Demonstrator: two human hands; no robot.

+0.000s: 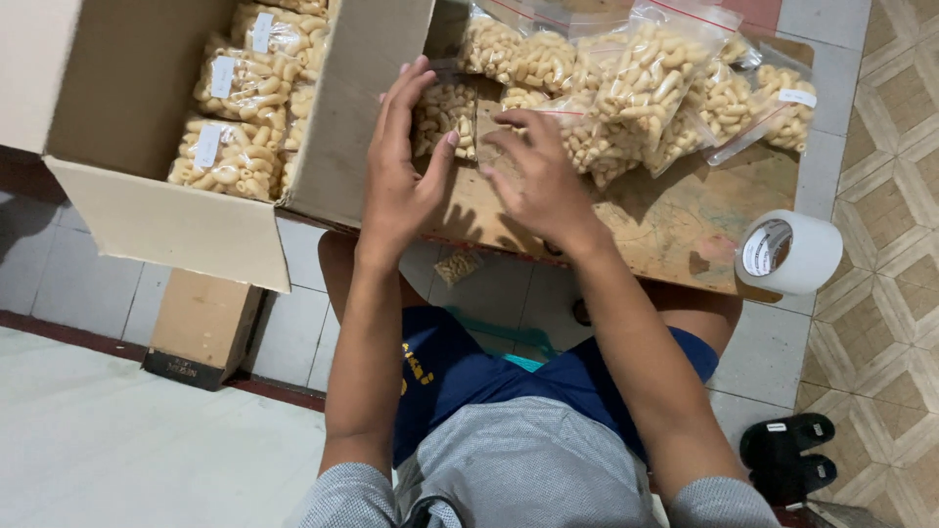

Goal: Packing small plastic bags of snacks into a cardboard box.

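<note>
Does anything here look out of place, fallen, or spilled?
Yes. One small snack bag lies on the tiled floor under the wooden table, apart from the bags piled on top. Nothing looks spilled or torn.

Single head cam, close, steep downward over low table (685, 235) & lap

A home packing spot: tiled floor (88, 460), low wooden table (685, 225), sandals (787, 455), carton (147, 108) of bagged snacks (230, 156).
</note>
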